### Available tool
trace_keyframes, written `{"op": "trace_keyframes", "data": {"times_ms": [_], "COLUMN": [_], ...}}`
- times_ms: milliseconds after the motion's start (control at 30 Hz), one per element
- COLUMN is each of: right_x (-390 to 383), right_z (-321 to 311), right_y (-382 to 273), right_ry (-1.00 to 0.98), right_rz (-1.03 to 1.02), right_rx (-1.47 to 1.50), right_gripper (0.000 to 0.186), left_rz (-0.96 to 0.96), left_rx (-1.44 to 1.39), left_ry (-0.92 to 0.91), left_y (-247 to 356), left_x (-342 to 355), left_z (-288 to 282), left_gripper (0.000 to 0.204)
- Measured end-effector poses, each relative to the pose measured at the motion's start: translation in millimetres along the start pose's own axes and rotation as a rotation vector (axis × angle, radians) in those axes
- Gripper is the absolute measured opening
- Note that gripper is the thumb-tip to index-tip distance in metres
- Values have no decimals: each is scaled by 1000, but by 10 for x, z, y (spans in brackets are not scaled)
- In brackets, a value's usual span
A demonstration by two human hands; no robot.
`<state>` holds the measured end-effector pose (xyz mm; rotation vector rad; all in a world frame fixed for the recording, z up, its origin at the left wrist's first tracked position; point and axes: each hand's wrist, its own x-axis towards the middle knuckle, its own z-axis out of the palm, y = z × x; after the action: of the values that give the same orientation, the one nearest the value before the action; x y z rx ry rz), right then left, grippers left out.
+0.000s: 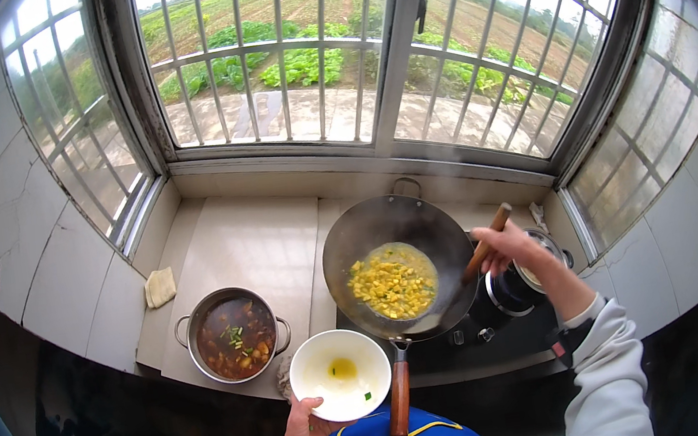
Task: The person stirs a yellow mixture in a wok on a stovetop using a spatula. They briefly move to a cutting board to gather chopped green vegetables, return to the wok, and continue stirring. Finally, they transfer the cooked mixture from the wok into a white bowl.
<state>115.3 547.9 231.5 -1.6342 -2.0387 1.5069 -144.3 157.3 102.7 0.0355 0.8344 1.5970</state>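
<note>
In the head view, with the wok as the dial's centre: holds a white bowl at seven o'clock in the left hand, with thumb over the rim and fingers mostly hidden. Grips a wooden-handled utensil at three o'clock in the right hand, closed around the shaft, with the lower end inside the wok; cannot make out that end's shape.

Should handle as light, stiff and breakable in the bowl's case, perhaps slippery from the yellow liquid inside; best taken by rim and outer wall together, and kept level. In the wok's case, looks heavy, rigid and hot, with soft yellow food at the bottom; best steadied by the wooden handle at six o'clock, not the metal loop at twelve.

Leaves little room between bowl, handle and wok rim; cannot tell about contact there. Comes near the two-handled pot of brown broth, between eight and nine. Offers more space over the pale counter toward ten, bounded by the barred window at twelve.
</note>
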Motion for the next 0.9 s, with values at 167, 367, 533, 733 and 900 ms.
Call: {"op": "trace_keyframes", "data": {"times_ms": [167, 367, 533, 733, 900], "right_x": [341, -35, -389, -40, 76], "right_z": [894, 298, -117, 860, 1157], "right_y": [277, -32, 73, 1051, 1050], "right_ry": [89, 40, -24, 242, 234], "right_rz": [-68, -171, -124, -119, -595], "right_rx": [575, 179, -32, 576, 351], "right_gripper": [55, 45, 45, 21, 20], "left_rz": [-5, -27, -118, -204, -217], "left_rx": [-9, 13, -26, 22, 46], "left_ry": [-11, -59, -35, -54, -43], "left_y": [8, 41, 2, -27, -69], "left_x": [-6, 73, 251, 311, 306], "left_z": [-12, 98, 235, 409, 452], "left_gripper": [74, 69, 69, 65, 65]}}
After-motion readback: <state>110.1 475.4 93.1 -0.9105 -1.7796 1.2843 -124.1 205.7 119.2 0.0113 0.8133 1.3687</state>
